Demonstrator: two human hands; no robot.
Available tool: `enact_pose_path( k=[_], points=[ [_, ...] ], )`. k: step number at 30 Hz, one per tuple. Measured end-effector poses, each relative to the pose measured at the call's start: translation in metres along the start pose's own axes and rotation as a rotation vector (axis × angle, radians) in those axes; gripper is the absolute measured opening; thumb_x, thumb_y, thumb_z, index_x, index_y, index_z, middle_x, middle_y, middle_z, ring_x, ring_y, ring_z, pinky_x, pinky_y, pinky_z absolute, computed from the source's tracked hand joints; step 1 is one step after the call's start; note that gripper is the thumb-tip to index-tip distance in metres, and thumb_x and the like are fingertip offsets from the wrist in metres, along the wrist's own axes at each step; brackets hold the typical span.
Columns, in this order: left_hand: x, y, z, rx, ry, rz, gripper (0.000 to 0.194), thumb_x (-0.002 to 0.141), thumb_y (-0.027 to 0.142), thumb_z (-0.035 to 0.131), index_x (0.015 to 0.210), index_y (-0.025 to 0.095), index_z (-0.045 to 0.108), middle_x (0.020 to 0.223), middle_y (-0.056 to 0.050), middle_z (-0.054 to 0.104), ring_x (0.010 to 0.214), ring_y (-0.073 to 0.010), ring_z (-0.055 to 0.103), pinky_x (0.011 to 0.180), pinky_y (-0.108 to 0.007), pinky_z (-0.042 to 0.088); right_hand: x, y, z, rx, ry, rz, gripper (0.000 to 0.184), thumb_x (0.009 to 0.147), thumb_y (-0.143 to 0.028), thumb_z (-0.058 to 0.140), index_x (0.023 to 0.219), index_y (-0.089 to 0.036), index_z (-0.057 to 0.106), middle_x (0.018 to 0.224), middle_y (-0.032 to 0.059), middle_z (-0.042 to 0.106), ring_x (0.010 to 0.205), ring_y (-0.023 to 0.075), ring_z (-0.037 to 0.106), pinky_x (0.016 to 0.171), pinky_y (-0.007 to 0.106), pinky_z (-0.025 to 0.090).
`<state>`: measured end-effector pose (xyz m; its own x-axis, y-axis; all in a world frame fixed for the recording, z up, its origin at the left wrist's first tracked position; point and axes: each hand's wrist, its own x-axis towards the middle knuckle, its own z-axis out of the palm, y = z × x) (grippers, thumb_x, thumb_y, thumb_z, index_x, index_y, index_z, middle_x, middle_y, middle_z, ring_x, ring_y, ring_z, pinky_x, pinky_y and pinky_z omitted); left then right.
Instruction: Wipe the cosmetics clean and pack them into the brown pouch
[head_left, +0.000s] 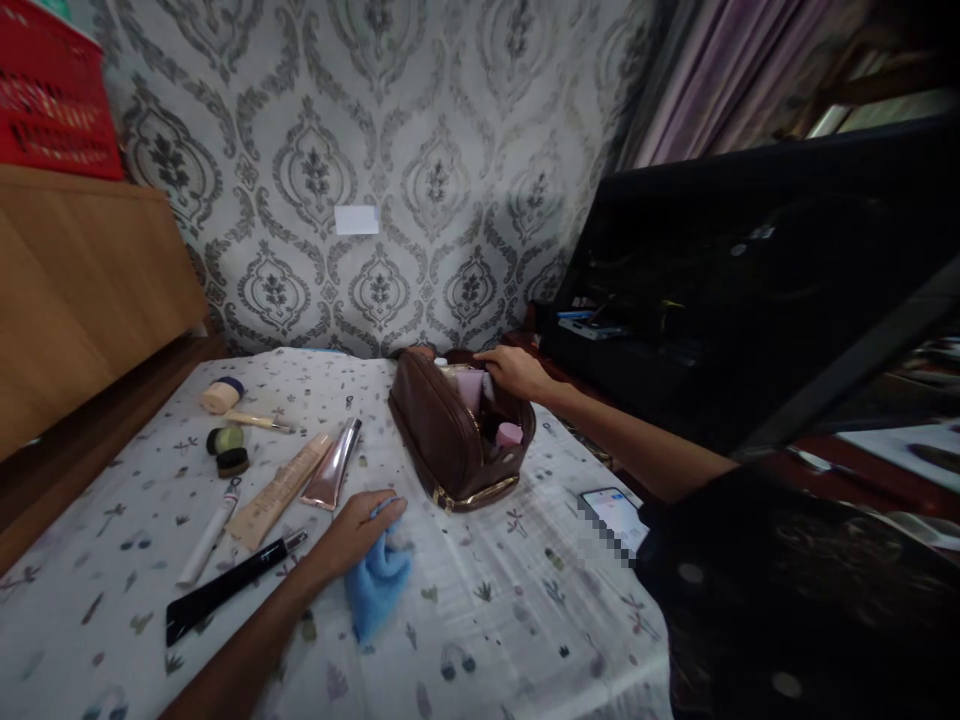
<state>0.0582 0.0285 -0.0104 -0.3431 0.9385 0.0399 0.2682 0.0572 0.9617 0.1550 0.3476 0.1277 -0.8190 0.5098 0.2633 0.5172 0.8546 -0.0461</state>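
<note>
A blue cloth (381, 585) hangs from my left hand (367, 525), whose fingers are closed on it just above the patterned sheet. My right hand (514, 370) reaches to the far rim of a brown makeup bag (435, 420); its fingertips lie at the edge of the opening, and what they grip, if anything, is hidden. The bag stands unzipped, with a pink-capped item (508, 435) and a pale pink tube (470, 388) inside. Left of the bag lie a shiny rose tube (331, 465), a beige tube (277, 490) and a black tube (225, 593).
A white pen-like tube (208, 535), small jars (229, 450), a slim gold-tone tube (259, 422) and a beige bottle with a dark cap (222, 394) lie at the left. A phone (615, 515) rests near the right edge. A large black panel (735, 270) stands at the right.
</note>
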Motion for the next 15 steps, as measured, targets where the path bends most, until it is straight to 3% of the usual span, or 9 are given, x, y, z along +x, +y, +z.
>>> enact_pose_path(
  k=[5, 11, 15],
  points=[
    [0.0002, -0.0004, 0.0000, -0.004, -0.017, -0.018, 0.053, 0.085, 0.069, 0.047, 0.067, 0.019, 0.040, 0.061, 0.006, 0.035, 0.056, -0.0096, 0.038, 0.050, -0.021, 0.034, -0.0026, 0.0012, 0.0010, 0.103, 0.053, -0.024, 0.049, 0.087, -0.010, 0.047, 0.131, -0.022, 0.063, 0.129, 0.0049, 0.067, 0.117, 0.0206, 0.062, 0.103, 0.031, 0.046],
    [0.0010, 0.0005, -0.0010, 0.043, -0.004, 0.048, 0.051, 0.087, 0.065, 0.047, 0.066, 0.019, 0.041, 0.062, 0.004, 0.038, 0.060, -0.0108, 0.042, 0.054, -0.022, 0.036, -0.0057, 0.0055, 0.0001, 0.238, 0.056, 0.007, 0.049, 0.083, -0.011, 0.053, 0.131, -0.012, 0.061, 0.109, 0.0091, 0.075, 0.093, 0.0193, 0.070, 0.084, 0.029, 0.055],
    [0.0006, 0.0032, -0.0025, 0.077, 0.013, 0.083, 0.051, 0.086, 0.066, 0.046, 0.066, 0.019, 0.043, 0.064, 0.004, 0.041, 0.064, -0.0119, 0.044, 0.057, -0.023, 0.038, -0.0097, 0.0033, 0.0038, 0.348, 0.069, 0.042, 0.047, 0.084, -0.013, 0.053, 0.130, -0.013, 0.060, 0.110, 0.0100, 0.074, 0.095, 0.0191, 0.070, 0.080, 0.027, 0.055]
  ],
)
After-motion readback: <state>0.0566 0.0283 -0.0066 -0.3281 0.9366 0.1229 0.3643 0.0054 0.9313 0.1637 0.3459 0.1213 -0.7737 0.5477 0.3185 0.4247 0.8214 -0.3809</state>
